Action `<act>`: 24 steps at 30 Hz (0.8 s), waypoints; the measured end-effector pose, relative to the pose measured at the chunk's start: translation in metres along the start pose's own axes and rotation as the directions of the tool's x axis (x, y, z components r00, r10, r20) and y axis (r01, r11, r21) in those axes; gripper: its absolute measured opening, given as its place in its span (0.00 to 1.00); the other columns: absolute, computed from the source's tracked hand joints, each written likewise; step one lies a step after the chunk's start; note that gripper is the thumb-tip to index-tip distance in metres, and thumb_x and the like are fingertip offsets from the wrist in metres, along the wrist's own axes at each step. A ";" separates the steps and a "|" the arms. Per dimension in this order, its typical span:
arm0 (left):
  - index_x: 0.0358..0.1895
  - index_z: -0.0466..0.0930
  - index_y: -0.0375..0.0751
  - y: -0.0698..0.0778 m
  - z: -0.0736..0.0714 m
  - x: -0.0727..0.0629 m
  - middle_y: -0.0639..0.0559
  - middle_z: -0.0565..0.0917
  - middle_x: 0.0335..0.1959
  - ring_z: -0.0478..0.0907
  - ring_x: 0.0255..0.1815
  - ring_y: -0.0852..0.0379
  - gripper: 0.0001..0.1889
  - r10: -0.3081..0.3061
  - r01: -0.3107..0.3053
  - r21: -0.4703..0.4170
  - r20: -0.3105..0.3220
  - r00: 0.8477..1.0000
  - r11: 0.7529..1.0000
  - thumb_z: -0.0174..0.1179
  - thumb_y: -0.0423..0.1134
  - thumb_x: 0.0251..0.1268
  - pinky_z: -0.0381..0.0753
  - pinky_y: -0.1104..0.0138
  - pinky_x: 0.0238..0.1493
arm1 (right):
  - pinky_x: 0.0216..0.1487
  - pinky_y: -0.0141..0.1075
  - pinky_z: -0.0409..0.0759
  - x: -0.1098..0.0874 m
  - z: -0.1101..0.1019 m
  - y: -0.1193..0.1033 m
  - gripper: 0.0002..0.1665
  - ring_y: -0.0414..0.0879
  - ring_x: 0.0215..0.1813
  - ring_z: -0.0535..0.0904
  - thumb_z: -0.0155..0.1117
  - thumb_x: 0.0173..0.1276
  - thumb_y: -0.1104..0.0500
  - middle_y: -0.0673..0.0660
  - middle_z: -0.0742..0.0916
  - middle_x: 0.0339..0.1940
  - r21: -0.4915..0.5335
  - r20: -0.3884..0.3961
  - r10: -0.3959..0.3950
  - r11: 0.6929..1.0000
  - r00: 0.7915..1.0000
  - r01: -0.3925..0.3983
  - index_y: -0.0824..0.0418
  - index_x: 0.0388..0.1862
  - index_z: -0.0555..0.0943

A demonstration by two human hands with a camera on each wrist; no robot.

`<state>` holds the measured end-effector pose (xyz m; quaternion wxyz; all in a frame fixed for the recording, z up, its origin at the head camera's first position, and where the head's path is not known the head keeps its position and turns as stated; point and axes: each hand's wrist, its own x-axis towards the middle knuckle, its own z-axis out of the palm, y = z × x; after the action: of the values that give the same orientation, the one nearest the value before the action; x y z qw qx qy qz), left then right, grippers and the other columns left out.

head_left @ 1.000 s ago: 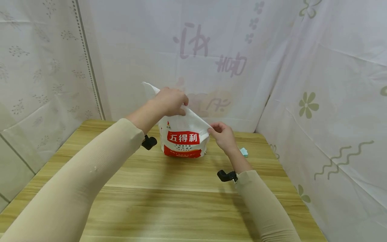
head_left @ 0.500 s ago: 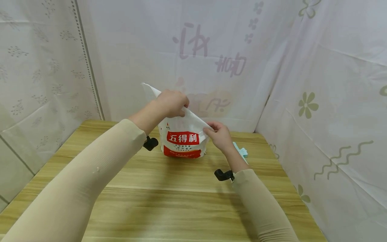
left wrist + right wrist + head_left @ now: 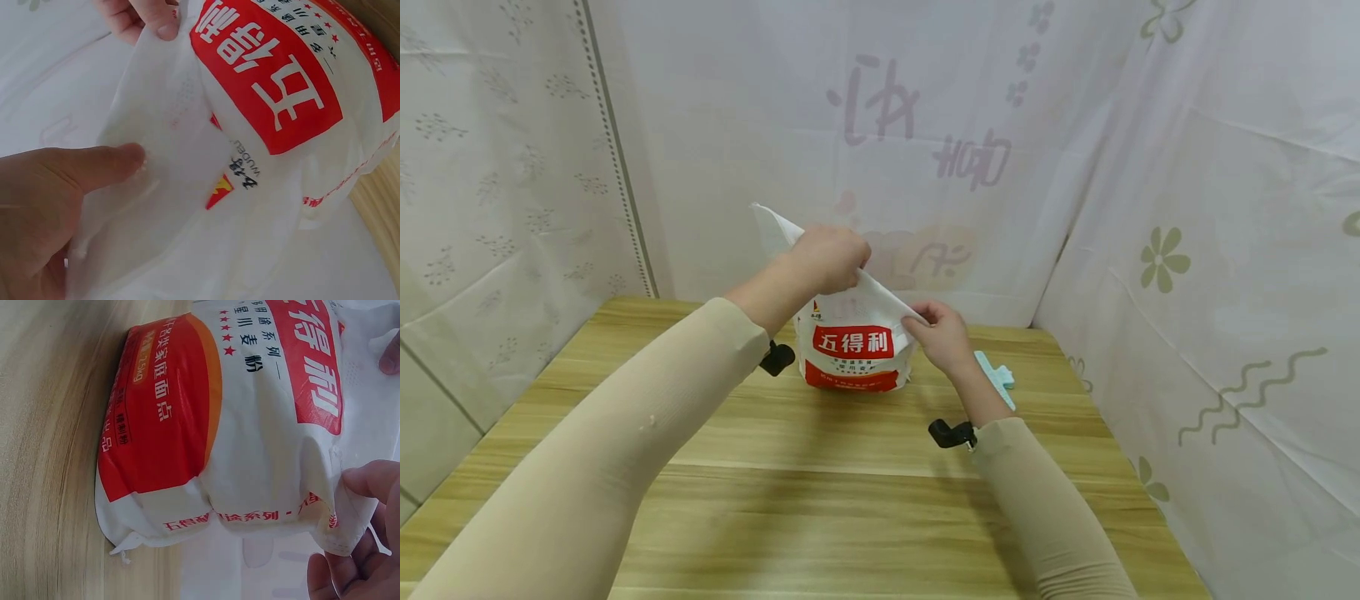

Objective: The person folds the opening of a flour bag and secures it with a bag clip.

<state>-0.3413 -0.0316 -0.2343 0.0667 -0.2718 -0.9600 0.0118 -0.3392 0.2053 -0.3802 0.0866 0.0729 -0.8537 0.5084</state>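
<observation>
A white flour bag [image 3: 850, 358] with red printed panels stands upright on the wooden table, its slack top drawn up and slanting down to the right. My left hand [image 3: 829, 258] pinches the top edge near its middle, with the thumb across the near face of the bag [image 3: 181, 181] in the left wrist view. Lower down, my right hand [image 3: 943, 337] pinches the bag's right upper corner between thumb and fingers, as the right hand [image 3: 369, 531] shows in the right wrist view. The left upper corner of the bag sticks up past my left hand, unheld.
A light-blue plastic clip [image 3: 997, 379] lies on the wooden table [image 3: 760, 517], partly behind my right wrist. Patterned white curtains [image 3: 737, 125] hang close behind the table and on both sides. A black wrist camera [image 3: 951, 433] sits at my right cuff.
My right hand has shifted slightly left along the bag's edge, uncovering more of the light-blue clip. My left hand has moved slightly right and down, still gripping the top edge.
</observation>
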 end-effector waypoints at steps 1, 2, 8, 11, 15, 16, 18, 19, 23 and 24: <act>0.55 0.89 0.44 0.001 0.000 0.000 0.46 0.91 0.52 0.85 0.51 0.45 0.10 0.000 0.000 -0.001 0.004 1.000 1.000 0.67 0.37 0.76 0.87 0.49 0.59 | 0.61 0.49 0.86 0.000 0.000 0.000 0.15 0.56 0.56 0.84 0.70 0.79 0.55 0.64 0.89 0.54 0.000 0.002 -0.002 1.000 1.000 0.002 0.64 0.55 0.86; 0.56 0.88 0.43 0.001 -0.001 0.000 0.45 0.91 0.52 0.85 0.51 0.45 0.11 0.002 -0.002 -0.002 0.008 1.000 1.000 0.67 0.36 0.75 0.88 0.49 0.58 | 0.62 0.49 0.86 0.000 -0.001 0.000 0.15 0.56 0.57 0.84 0.70 0.79 0.55 0.64 0.89 0.55 0.000 0.005 -0.004 1.000 1.000 0.004 0.64 0.56 0.86; 0.58 0.86 0.43 0.003 -0.002 -0.003 0.44 0.90 0.54 0.86 0.53 0.44 0.13 0.007 -0.007 -0.001 0.021 1.000 1.000 0.67 0.34 0.75 0.88 0.49 0.60 | 0.55 0.43 0.87 -0.005 -0.008 0.000 0.16 0.57 0.58 0.85 0.69 0.80 0.55 0.64 0.90 0.58 -0.021 0.025 -0.014 1.000 1.000 0.015 0.63 0.59 0.87; 0.59 0.86 0.43 0.003 -0.002 -0.004 0.44 0.90 0.55 0.86 0.53 0.44 0.13 0.007 -0.008 0.003 0.024 1.000 1.000 0.66 0.33 0.76 0.87 0.49 0.60 | 0.52 0.40 0.86 -0.007 -0.011 0.004 0.16 0.57 0.56 0.86 0.69 0.81 0.55 0.65 0.90 0.57 -0.036 0.024 -0.019 0.999 1.000 0.019 0.63 0.59 0.87; 0.58 0.86 0.43 0.002 0.000 -0.002 0.44 0.91 0.54 0.86 0.53 0.44 0.12 0.002 -0.002 0.013 0.020 1.000 1.000 0.65 0.32 0.77 0.88 0.48 0.59 | 0.54 0.43 0.87 -0.008 -0.012 0.008 0.15 0.57 0.57 0.87 0.69 0.81 0.56 0.65 0.90 0.56 -0.068 0.003 -0.020 0.997 1.000 0.020 0.64 0.58 0.88; 0.58 0.86 0.43 0.002 0.001 -0.002 0.44 0.91 0.54 0.86 0.52 0.44 0.12 0.002 -0.002 0.017 0.018 1.000 1.000 0.65 0.32 0.77 0.88 0.48 0.58 | 0.55 0.44 0.87 -0.007 -0.012 0.009 0.15 0.58 0.57 0.87 0.70 0.80 0.56 0.65 0.91 0.55 -0.077 -0.006 -0.024 0.997 1.000 0.023 0.64 0.57 0.88; 0.57 0.87 0.44 0.002 0.002 0.000 0.45 0.91 0.53 0.87 0.52 0.44 0.11 0.000 -0.001 0.024 0.012 1.000 1.000 0.65 0.33 0.77 0.88 0.48 0.57 | 0.55 0.44 0.87 -0.007 -0.012 0.010 0.14 0.57 0.56 0.87 0.71 0.80 0.56 0.64 0.91 0.54 -0.099 -0.023 -0.024 0.995 0.999 0.022 0.63 0.56 0.89; 0.57 0.87 0.44 0.002 0.002 0.000 0.45 0.91 0.53 0.87 0.52 0.44 0.11 0.000 0.000 0.027 0.009 1.000 1.000 0.65 0.33 0.77 0.88 0.48 0.56 | 0.53 0.43 0.86 -0.007 -0.011 0.011 0.14 0.57 0.55 0.88 0.71 0.80 0.56 0.64 0.91 0.54 -0.108 -0.031 -0.027 0.994 0.999 0.023 0.63 0.55 0.89; 0.56 0.88 0.45 0.003 0.003 0.001 0.45 0.92 0.52 0.87 0.51 0.44 0.10 0.001 -0.001 0.041 -0.011 1.000 0.999 0.65 0.33 0.77 0.88 0.49 0.56 | 0.48 0.39 0.83 -0.007 -0.011 0.013 0.12 0.55 0.52 0.87 0.73 0.78 0.56 0.63 0.90 0.51 -0.126 -0.055 -0.047 0.991 0.997 0.040 0.63 0.52 0.90; 0.56 0.88 0.45 0.003 0.003 0.002 0.45 0.92 0.52 0.87 0.50 0.44 0.10 0.004 -0.004 0.049 -0.015 1.000 0.999 0.66 0.33 0.77 0.88 0.49 0.57 | 0.47 0.38 0.83 -0.008 -0.011 0.013 0.13 0.56 0.52 0.87 0.74 0.78 0.56 0.63 0.90 0.51 -0.124 -0.058 -0.049 0.991 0.997 0.041 0.63 0.52 0.90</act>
<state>-0.3415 -0.0281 -0.2370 0.0806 -0.2721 -0.9583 0.0336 -0.3335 0.2217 -0.3873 0.1283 0.0713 -0.8785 0.4547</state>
